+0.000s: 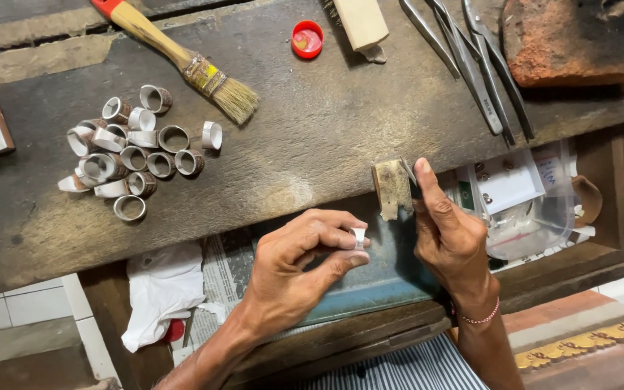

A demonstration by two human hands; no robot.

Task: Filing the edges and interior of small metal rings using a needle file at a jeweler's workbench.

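While both hands work, rings (128, 155) crowd the scarred wooden bench (312, 137)

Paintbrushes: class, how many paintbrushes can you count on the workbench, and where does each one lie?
1. The paintbrush lies slanted across the top of the workbench, red handle tip at the upper left, bristles pointing down-right, just above the pile of metal rings. Others could lie outside the picture.

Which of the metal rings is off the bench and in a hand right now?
The ring pinched in the left hand's fingertips, over the open drawer. All the other rings lie clustered on the bench, far left, below the paintbrush.
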